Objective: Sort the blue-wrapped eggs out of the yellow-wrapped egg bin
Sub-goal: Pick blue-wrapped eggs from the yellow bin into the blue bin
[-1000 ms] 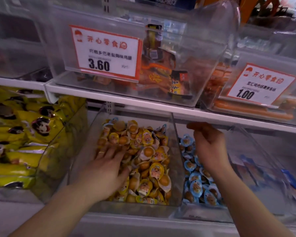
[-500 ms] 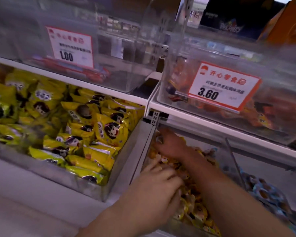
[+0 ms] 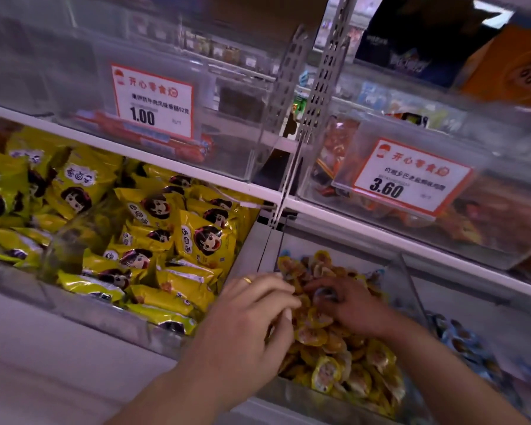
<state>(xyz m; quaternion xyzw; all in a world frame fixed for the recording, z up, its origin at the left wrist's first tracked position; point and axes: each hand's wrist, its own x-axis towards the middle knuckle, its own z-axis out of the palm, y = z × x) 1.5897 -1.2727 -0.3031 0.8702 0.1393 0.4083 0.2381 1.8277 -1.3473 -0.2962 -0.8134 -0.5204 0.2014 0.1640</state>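
A clear bin (image 3: pixel 409 289) on the lower shelf holds a heap of yellow-wrapped eggs (image 3: pixel 334 348). My left hand (image 3: pixel 252 317), a ring on one finger, lies on the left side of the heap with its fingers stretched out and flat. My right hand (image 3: pixel 350 302) is in the middle of the heap, its fingers curled round a small pale blue-wrapped egg (image 3: pixel 325 294), which the fingers mostly hide. Immediately to the right, the neighbouring bin holds blue-wrapped eggs (image 3: pixel 460 338).
A bin of yellow snack bags (image 3: pixel 166 240) stands to the left. The shelf above carries clear bins with price tags 1.00 (image 3: pixel 152 101) and 3.60 (image 3: pixel 408 176). A white shelf edge (image 3: pixel 350 222) overhangs the back of the egg bin.
The view has swung to the left. My right hand came from the back of the yellow egg bin to its middle and curled round a bluish packet. My left hand stays on the heap.
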